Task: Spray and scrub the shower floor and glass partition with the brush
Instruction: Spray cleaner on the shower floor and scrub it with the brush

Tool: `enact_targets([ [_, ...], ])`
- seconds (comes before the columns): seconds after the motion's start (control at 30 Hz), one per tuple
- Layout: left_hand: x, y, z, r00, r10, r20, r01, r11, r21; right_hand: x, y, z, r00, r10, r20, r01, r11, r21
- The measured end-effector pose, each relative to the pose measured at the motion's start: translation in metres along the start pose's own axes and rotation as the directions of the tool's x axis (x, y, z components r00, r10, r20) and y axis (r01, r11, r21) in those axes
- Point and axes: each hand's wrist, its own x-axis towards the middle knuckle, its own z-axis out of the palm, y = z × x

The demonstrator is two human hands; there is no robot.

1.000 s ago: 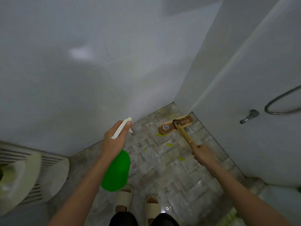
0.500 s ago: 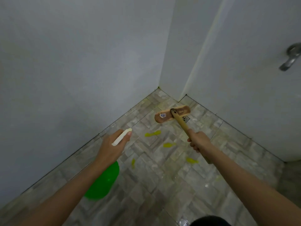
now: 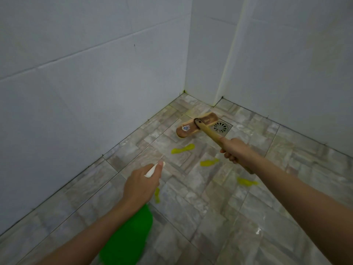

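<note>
round metal drain [image 3: 221,127]: near wall corner | white tiled walls [image 3: 91,83]: thin dark grout | yellow-green smears [image 3: 183,148]: several, scattered

Your left hand [image 3: 140,186] hides the spray bottle [image 3: 129,240] neck, its green body's blurry, and the brush [image 3: 196,125] sticker [image 3: 185,128] is too tiny to read.

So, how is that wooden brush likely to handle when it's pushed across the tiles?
The brush looks stiff: its wooden head and handle, gripped by the right hand, show no bend. It probably slides easily, since the floor looks wet with yellow-green cleaner streaks. It might catch on the drain next to its head.
</note>
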Motion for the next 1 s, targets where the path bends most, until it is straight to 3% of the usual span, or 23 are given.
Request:
enact_targets([
  [0.23,-0.009,-0.002,0.013,0.992,-0.061,-0.111,0.052,0.995,-0.081,-0.003,0.016,0.009,1.0,-0.016,-0.005,0.016,0.999,-0.045],
  [0.83,-0.021,0.016,0.01,0.995,-0.07,-0.075,0.066,0.996,-0.052,-0.025,0.016,-0.013,0.999,-0.017,-0.037,0.017,1.0,0.002],
  [1.0,-0.034,0.003,-0.001,0.995,-0.101,0.014,0.101,0.995,-0.013,-0.032,0.023,-0.015,1.0,-0.008,-0.026,0.007,0.999,-0.038],
])
